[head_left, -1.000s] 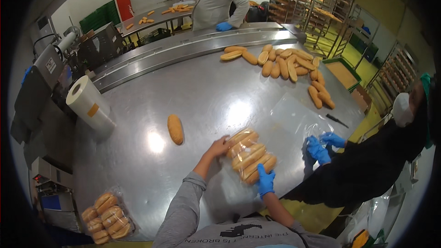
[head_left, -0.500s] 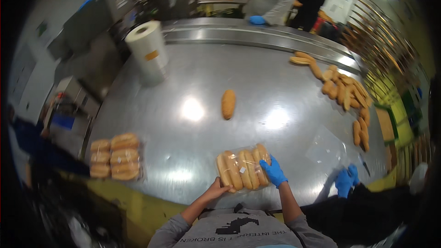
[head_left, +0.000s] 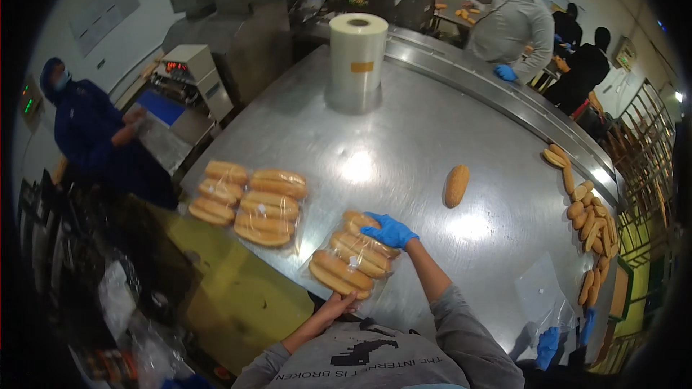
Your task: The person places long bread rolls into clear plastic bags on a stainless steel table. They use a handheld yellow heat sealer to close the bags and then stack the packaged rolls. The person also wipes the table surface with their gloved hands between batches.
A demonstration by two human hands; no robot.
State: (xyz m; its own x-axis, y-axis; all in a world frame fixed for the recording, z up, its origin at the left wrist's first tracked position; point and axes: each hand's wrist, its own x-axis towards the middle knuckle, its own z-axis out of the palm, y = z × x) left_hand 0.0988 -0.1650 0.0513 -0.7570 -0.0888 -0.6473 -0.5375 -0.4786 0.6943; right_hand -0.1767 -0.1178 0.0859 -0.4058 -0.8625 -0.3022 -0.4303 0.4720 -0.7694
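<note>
A clear plastic bag of bread rolls [head_left: 351, 253] lies on the steel table right in front of me, turned at a slant. My bare left hand [head_left: 337, 307] grips its near edge, fingertips partly hidden by the bag. Over the far end of the same bag, my right hand [head_left: 391, 231] in a blue glove is closed on the roll there. Just to the left lie other bagged rolls [head_left: 267, 205], packed side by side, with a further bagged group [head_left: 218, 191] beyond them.
A roll of clear film [head_left: 357, 54] stands at the table's far side. One loose bread roll [head_left: 457, 186] lies right of centre, with a pile of rolls [head_left: 595, 223] along the right edge. Blue-gloved hands [head_left: 548, 346] of another person handle a clear bag at lower right. A person in blue [head_left: 94, 130] works at left.
My view has swung to the left. Both hands have carried the bag of rolls leftward, closer to the other bags, and turned it. The co-worker's gloved hands now have a clear bag.
</note>
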